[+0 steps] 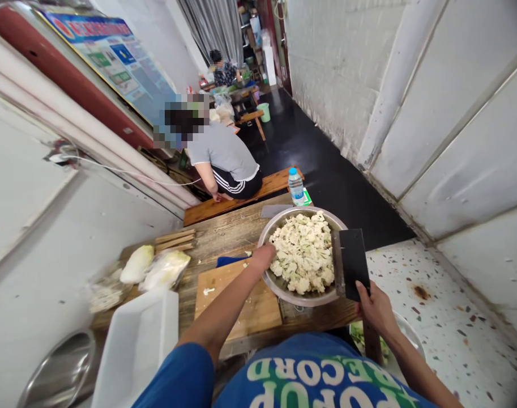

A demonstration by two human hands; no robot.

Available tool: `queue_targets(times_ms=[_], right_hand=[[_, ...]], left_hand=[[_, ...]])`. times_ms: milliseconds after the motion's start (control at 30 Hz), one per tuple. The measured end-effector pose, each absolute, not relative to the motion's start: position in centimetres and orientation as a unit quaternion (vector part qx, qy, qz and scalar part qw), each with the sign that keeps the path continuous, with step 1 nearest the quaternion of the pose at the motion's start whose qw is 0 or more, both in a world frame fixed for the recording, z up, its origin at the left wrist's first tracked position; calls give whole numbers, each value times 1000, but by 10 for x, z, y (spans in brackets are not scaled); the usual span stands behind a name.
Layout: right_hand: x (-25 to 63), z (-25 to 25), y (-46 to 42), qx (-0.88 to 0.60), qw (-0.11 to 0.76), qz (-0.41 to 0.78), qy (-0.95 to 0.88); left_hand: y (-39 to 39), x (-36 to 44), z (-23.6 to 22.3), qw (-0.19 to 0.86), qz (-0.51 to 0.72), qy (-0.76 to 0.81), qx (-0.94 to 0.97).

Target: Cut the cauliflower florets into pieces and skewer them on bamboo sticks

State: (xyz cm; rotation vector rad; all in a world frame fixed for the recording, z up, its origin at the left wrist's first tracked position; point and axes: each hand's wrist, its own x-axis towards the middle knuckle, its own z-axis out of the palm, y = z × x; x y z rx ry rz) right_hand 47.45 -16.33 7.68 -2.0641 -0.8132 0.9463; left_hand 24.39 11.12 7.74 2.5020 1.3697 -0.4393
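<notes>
A wide metal bowl (346, 218) full of small cauliflower florets (303, 249) stands at the table's right side. My left hand (263, 258) is closed over the bowl's left rim, its fingertips partly hidden beside the florets. In my right hand (375, 306) is a cleaver (354, 263), its dark broad blade upright against the bowl's right rim. My right fingers wrap its handle, which is mostly hidden. Left of the bowl lies a wooden cutting board (258, 309) with a few white crumbs, partly covered by my left forearm.
A second knife blade (276, 211) and a water bottle (296, 187) lie beyond the bowl. Wrapped cabbage (167, 269) and a white plastic bin (139, 334) are at left. A person (226, 150) sits on a bench (279, 182) ahead; another person (225, 73) is farther back.
</notes>
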Motion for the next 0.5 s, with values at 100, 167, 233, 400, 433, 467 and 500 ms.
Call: queue_targets(times_ms=[100, 167, 233, 400, 433, 467, 500], right_hand=[[475, 78, -162, -798, 354, 371, -318], [474, 78, -163, -798, 354, 366, -322], [473, 77, -164, -802, 356, 351, -327], [470, 76, -166, -797, 347, 361, -339], [469, 76, -165, -794, 344, 369, -340], [468, 77, -164, -792, 341, 373, -343], [467, 79, -163, -792, 338, 374, -345]], left_hand=[[105, 244, 76, 121, -147, 466, 864], [106, 242, 77, 126, -145, 460, 867], [110, 235, 80, 134, -143, 454, 869], [121, 211, 84, 305, -38, 465, 830], [122, 207, 84, 369, 3, 471, 801], [121, 204, 83, 428, 43, 477, 767], [120, 202, 83, 475, 78, 479, 734]])
